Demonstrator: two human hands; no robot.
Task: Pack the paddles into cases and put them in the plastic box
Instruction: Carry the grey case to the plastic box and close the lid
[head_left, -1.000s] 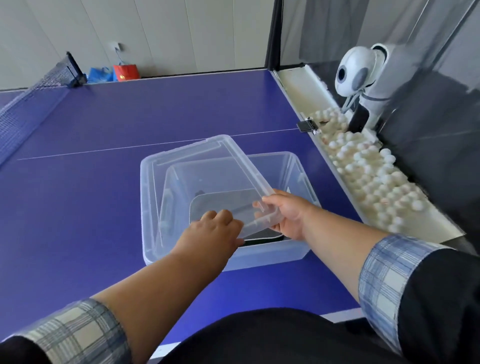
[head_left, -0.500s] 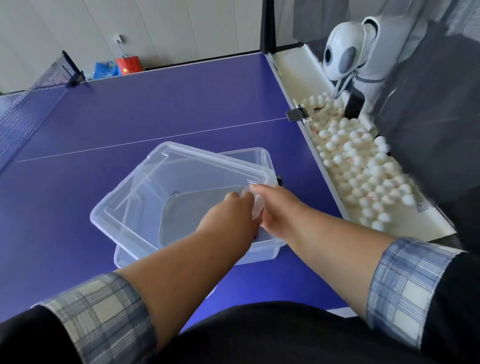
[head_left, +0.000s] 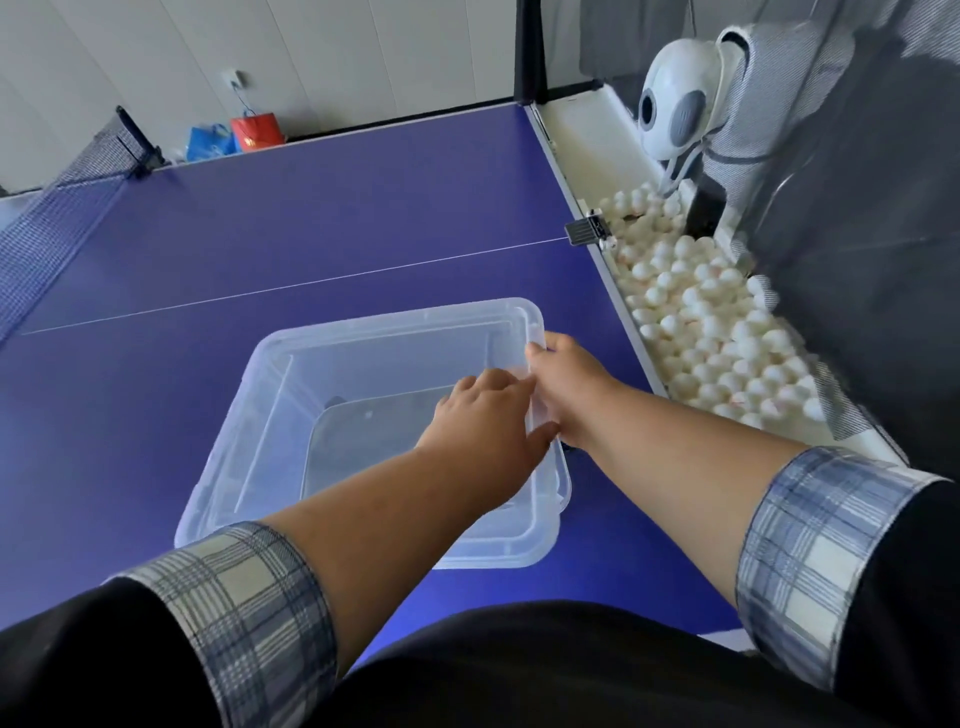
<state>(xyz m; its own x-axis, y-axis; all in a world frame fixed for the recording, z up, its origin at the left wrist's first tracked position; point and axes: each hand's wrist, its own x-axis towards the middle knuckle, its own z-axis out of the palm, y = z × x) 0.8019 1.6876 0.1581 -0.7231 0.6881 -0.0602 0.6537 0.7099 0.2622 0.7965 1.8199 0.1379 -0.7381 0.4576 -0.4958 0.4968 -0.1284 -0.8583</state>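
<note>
A clear plastic box (head_left: 223, 478) stands on the blue table-tennis table (head_left: 311, 218), near its front edge. Its clear lid (head_left: 395, 338) lies flat over the box. Through the lid a dark flat case (head_left: 363, 431) shows dimly on the box floor. My left hand (head_left: 483, 421) rests palm down on the lid near its right side. My right hand (head_left: 566, 384) grips the lid's right rim, fingers curled over the edge. No paddle shows.
A white tray (head_left: 587, 135) along the table's right edge holds several white balls (head_left: 717, 332). A white ball machine (head_left: 670, 114) stands behind it. The net (head_left: 47, 228) runs along the far left. A red bag (head_left: 257, 131) and a blue bag (head_left: 210, 141) sit by the wall.
The lid was tilted and skewed to the left over the box. It has swung round and come down level on the box, with both hands moving to its right side.
</note>
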